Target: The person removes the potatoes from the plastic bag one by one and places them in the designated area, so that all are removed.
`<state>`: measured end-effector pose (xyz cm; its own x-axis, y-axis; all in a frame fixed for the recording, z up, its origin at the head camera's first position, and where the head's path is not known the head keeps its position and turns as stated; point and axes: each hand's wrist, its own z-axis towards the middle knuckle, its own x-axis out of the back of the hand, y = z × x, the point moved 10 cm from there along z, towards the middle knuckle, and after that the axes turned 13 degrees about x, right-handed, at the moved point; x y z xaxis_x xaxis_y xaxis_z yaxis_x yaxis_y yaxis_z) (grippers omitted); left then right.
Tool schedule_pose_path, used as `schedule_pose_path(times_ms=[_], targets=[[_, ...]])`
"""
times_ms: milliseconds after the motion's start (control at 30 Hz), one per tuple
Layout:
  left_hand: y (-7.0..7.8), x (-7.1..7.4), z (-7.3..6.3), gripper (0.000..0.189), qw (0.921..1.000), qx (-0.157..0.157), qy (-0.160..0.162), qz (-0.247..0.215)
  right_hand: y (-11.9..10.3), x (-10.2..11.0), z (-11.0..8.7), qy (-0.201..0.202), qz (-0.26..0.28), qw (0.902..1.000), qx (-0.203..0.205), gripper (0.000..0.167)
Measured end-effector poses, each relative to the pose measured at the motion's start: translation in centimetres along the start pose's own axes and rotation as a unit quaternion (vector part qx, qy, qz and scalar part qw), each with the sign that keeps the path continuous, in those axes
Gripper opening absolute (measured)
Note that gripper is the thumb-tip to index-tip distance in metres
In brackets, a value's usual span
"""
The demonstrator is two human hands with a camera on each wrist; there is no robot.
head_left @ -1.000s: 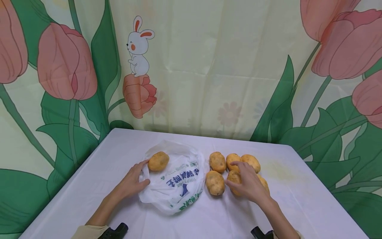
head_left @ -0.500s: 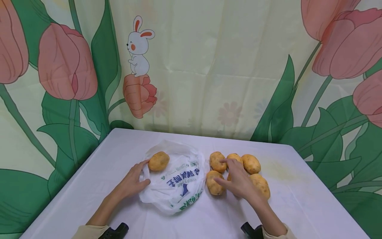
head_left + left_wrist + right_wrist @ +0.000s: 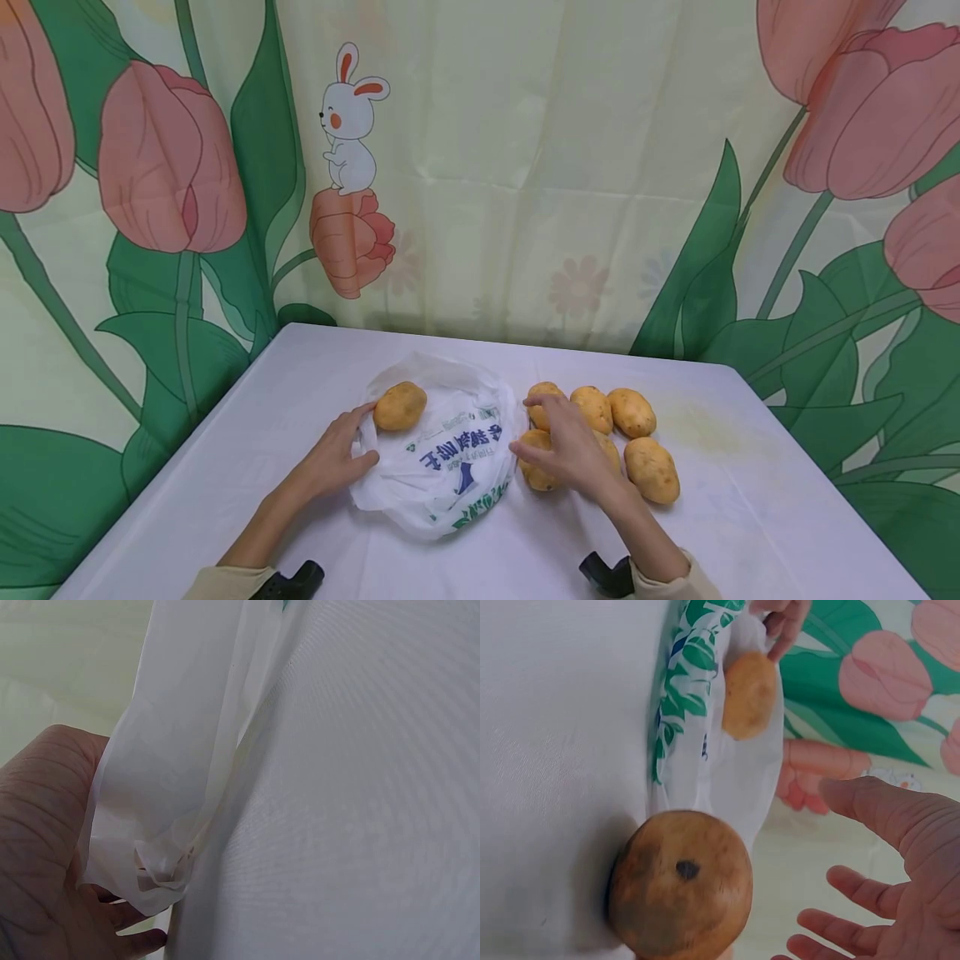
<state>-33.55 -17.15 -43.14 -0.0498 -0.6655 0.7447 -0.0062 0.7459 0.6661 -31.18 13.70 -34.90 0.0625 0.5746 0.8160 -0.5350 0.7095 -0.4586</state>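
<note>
On the left part of the table lies a white plastic bag (image 3: 450,492) with blue and green print. One potato (image 3: 400,406) rests on its far left side. My left hand (image 3: 335,457) is at the bag's left edge, thumb and fingers spread apart, fingertips close to that potato. White plastic lies against the fingers in the left wrist view. My right hand (image 3: 567,447) is over the potatoes right of the bag, fingers spread and holding nothing. It partly covers the front-left potato (image 3: 536,473). In the right wrist view a potato with a dark spot (image 3: 682,885) sits beside the bag.
Several more potatoes, among them one at the front right (image 3: 652,471) and one behind it (image 3: 632,412), lie on the white tablecloth (image 3: 757,483). Behind the table hangs a curtain (image 3: 480,167) printed with tulips and a rabbit.
My right hand has moved left across the potatoes toward the bag, uncovering those on the right. My left hand and the potato on the bag have stayed in place.
</note>
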Motion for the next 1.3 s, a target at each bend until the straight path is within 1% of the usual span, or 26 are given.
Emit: schedule_pose_path(times_ms=[133, 167, 367, 533, 700, 900, 1100, 1300], targets=[[0.0, 0.0, 0.0, 0.075, 1.0000, 0.001, -0.002, -0.004, -0.6, -0.7, 0.6, -0.002, 0.007, 1.0000, 0.002, 0.059], [0.1, 0.0, -0.1, 0.075, 1.0000, -0.004, 0.000, -0.002, -0.7, -0.9, 0.7, -0.003, 0.010, 0.9999, 0.001, 0.059], [0.2, 0.2, -0.2, 0.075, 0.9999, -0.010, 0.004, -0.001, -1.4, -1.6, 1.4, -0.011, 0.008, 0.9999, 0.009, 0.061], [0.0, 0.1, -0.3, 0.075, 1.0000, -0.001, 0.002, 0.000, -2.0, -2.2, 1.9, -0.015, 0.020, 0.9995, 0.018, 0.061], [0.0, 0.0, -0.3, 0.075, 1.0000, 0.000, 0.001, 0.000, -2.3, -2.9, 2.6, -0.020, 0.025, 0.9992, 0.024, 0.061], [0.0, 0.1, -0.3, 0.075, 1.0000, 0.004, 0.001, -0.001, -2.7, -4.0, 3.2, -0.036, 0.034, 0.9985, 0.026, 0.061], [0.0, 0.0, -0.3, 0.076, 1.0000, 0.009, 0.001, -0.004, -3.0, -5.2, 3.9, -0.059, 0.035, 0.9975, 0.017, 0.061], [0.0, 0.1, -0.3, 0.076, 1.0000, 0.001, 0.003, -0.004, -3.8, -6.2, 4.6, -0.065, 0.051, 0.9963, 0.023, 0.061]])
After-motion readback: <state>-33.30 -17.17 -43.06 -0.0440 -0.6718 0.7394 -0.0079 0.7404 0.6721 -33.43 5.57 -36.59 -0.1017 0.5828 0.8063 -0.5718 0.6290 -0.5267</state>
